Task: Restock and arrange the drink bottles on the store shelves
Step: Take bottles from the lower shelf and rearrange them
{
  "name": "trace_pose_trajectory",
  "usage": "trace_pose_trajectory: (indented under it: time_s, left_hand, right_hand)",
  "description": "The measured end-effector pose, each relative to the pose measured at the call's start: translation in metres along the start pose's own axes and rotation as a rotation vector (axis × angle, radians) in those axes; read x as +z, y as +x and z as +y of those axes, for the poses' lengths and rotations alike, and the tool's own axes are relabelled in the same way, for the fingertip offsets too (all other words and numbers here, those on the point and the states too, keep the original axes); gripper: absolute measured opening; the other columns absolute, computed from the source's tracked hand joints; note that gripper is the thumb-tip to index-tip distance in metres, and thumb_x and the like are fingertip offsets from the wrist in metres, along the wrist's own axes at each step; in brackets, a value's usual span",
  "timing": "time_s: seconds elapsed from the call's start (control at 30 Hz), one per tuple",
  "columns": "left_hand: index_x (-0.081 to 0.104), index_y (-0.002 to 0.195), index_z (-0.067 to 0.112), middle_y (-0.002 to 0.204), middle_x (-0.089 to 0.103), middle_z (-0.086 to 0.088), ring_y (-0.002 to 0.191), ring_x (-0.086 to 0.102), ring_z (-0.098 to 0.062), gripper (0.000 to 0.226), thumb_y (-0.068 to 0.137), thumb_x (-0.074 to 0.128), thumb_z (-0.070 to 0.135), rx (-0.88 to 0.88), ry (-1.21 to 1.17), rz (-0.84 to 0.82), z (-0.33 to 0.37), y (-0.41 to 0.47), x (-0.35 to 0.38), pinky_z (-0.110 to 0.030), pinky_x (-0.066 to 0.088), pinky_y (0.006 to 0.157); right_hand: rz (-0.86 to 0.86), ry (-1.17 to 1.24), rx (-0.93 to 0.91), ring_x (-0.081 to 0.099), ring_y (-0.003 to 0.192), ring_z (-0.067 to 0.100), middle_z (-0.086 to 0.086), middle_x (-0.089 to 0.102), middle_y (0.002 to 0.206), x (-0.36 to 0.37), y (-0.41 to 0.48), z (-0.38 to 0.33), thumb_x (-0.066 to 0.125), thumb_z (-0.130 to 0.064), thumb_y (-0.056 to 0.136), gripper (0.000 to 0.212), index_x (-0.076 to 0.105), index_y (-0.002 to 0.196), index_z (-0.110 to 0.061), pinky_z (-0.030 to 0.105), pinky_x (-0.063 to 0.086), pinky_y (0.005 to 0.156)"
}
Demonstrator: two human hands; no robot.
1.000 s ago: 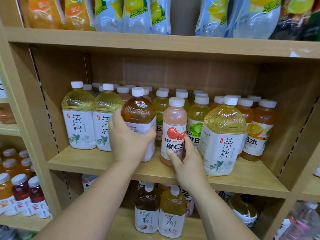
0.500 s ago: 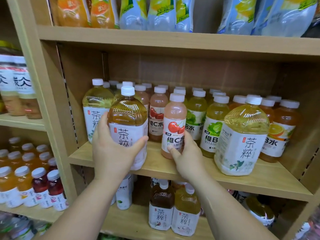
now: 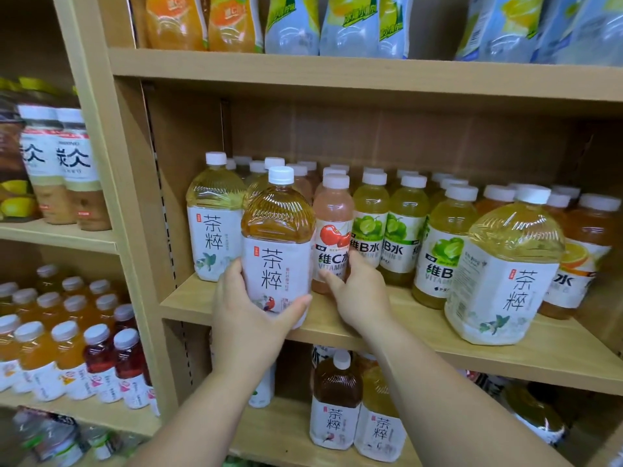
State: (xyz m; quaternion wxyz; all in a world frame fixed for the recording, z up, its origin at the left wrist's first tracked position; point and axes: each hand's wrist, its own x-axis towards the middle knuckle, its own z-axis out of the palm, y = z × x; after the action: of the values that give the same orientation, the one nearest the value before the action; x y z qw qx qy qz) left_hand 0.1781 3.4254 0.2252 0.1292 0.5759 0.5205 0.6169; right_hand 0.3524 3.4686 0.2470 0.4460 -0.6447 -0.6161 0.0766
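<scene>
Where the wooden shelf (image 3: 421,326) carries rows of drinks, big amber tea bottle (image 3: 277,246) upright at its front edge, left hand (image 3: 247,318) clasping its lower label, small pink bottle (image 3: 332,230) just beside it, right hand (image 3: 362,294) gripping its base.

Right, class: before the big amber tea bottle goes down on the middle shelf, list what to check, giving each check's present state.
1. Left hand has a grip on the amber tea bottle: ok.
2. Bottle upright, label facing out: ok.
3. Cap on: ok.
4. Right hand steadies the pink vitamin C bottle: ok.
5. Bare shelf edge below the bottle: ok.
6. Bottle base resting on the shelf: cannot tell.
</scene>
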Motion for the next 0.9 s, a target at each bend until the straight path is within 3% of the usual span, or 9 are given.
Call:
trace_pose_trajectory:
  time_s: [0.1,0.23,0.3,0.4,0.47,0.53,0.67,0.8,0.9]
  left_hand:
    - [0.049,0.123,0.033,0.115,0.057,0.013,0.109,0.055,-0.011,0.09,0.047,0.075,0.073,-0.014,0.004,-0.002,0.0,0.0,0.0,-0.042,0.056,0.086]
    - [0.049,0.123,0.032,0.115,0.056,0.013,0.11,0.054,-0.011,0.087,0.051,0.088,0.061,-0.008,0.02,-0.021,-0.001,0.001,-0.001,-0.043,0.056,0.089]
    - [0.047,0.121,0.036,0.115,0.056,0.015,0.111,0.056,-0.009,0.085,0.053,0.093,0.055,-0.021,0.005,-0.042,-0.003,0.003,-0.002,-0.041,0.056,0.089]
    - [0.047,0.122,0.046,0.115,0.061,0.023,0.109,0.06,0.004,0.079,0.057,0.091,0.054,-0.087,-0.107,-0.118,-0.009,0.008,-0.009,-0.03,0.057,0.086]
    - [0.05,0.127,0.051,0.117,0.066,0.028,0.109,0.061,0.013,0.061,0.075,0.083,0.051,-0.109,-0.25,-0.196,-0.014,0.014,-0.016,-0.025,0.058,0.087]
    - [0.049,0.138,0.054,0.125,0.066,0.028,0.113,0.064,0.007,0.05,0.092,0.068,0.052,-0.111,-0.377,-0.289,-0.016,0.02,-0.023,-0.028,0.06,0.089]
    - [0.044,0.146,0.053,0.138,0.064,0.022,0.125,0.063,-0.003,0.058,0.091,0.059,0.06,-0.08,-0.456,-0.393,-0.012,0.029,-0.028,-0.039,0.055,0.1]
    - [0.045,0.148,0.044,0.141,0.061,0.02,0.128,0.061,-0.004,0.057,0.095,0.059,0.055,-0.006,-0.462,-0.463,-0.006,0.03,-0.032,-0.035,0.056,0.101]
    - [0.041,0.151,0.045,0.141,0.063,0.017,0.128,0.063,-0.009,0.061,0.095,0.063,0.051,0.003,-0.493,-0.536,0.002,0.022,-0.032,-0.037,0.059,0.096]
  right_hand:
    - [-0.011,-0.002,-0.029,0.063,0.11,0.023,0.001,0.071,0.119,0.005,0.005,0.001,0.073,-0.039,0.092,0.038,0.062,0.123,-0.02,0.026,0.038,0.079]
    - [-0.028,0.019,-0.012,0.064,0.109,0.022,0.001,0.07,0.12,0.003,0.005,0.003,0.074,-0.039,0.091,0.042,0.062,0.127,-0.02,0.03,0.048,0.086]
    - [0.064,0.083,0.003,0.063,0.106,0.018,0.0,0.066,0.117,-0.002,0.0,0.003,0.07,-0.039,0.095,0.042,0.062,0.13,-0.019,0.032,0.05,0.09]
    - [0.194,0.305,-0.057,0.058,0.101,-0.004,-0.008,0.062,0.117,-0.012,-0.015,-0.001,0.06,-0.042,0.1,0.035,0.065,0.129,-0.024,0.016,0.046,0.087]
    - [0.114,0.408,-0.134,0.058,0.106,-0.009,-0.009,0.064,0.121,-0.015,-0.027,-0.009,0.06,-0.043,0.1,0.032,0.065,0.13,-0.03,0.006,0.045,0.085]
    - [-0.041,0.485,-0.181,0.06,0.112,-0.008,-0.014,0.065,0.127,-0.014,-0.037,-0.019,0.062,-0.041,0.099,0.038,0.06,0.137,-0.038,0.011,0.05,0.09]
    - [-0.188,0.621,-0.171,0.06,0.122,-0.006,-0.026,0.063,0.135,-0.011,-0.048,-0.039,0.065,-0.029,0.101,0.052,0.044,0.134,-0.064,0.026,0.055,0.102]
    - [-0.206,0.654,-0.134,0.062,0.127,0.008,-0.005,0.063,0.144,-0.024,-0.053,-0.042,0.067,-0.023,0.1,0.059,0.043,0.15,-0.045,0.047,0.053,0.108]
    - [-0.249,0.64,-0.117,0.061,0.131,0.015,0.0,0.062,0.145,-0.041,-0.06,-0.036,0.063,-0.021,0.103,0.064,0.036,0.16,-0.032,0.048,0.053,0.107]
